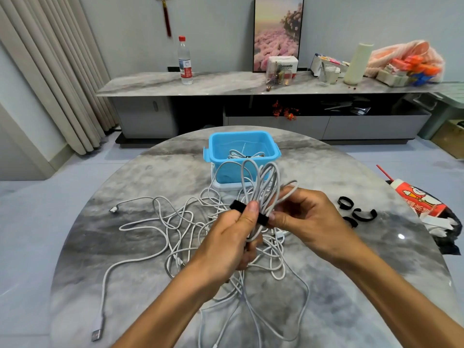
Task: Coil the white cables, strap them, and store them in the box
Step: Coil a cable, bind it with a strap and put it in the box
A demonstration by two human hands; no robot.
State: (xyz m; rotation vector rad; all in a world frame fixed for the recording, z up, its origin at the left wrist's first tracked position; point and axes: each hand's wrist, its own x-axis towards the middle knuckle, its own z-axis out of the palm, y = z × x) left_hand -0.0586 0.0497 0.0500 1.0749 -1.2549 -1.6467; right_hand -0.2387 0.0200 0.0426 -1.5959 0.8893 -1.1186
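My left hand (234,237) grips a coiled white cable (261,182) above the table, thumb pressing a black strap (237,205) across the bundle. My right hand (303,219) pinches the strap's other end at the coil's right side. Loops of the coil stand up in front of the blue box (218,146), which holds a strapped white cable inside. A tangle of loose white cables (160,222) lies on the round marble table (351,310) under and left of my hands.
Three spare black straps (356,212) lie to the right of my hands. A red-and-white carton (419,199) on a black bag sits at the table's right edge. Behind stands a long sideboard with a water bottle (185,61) and clutter.
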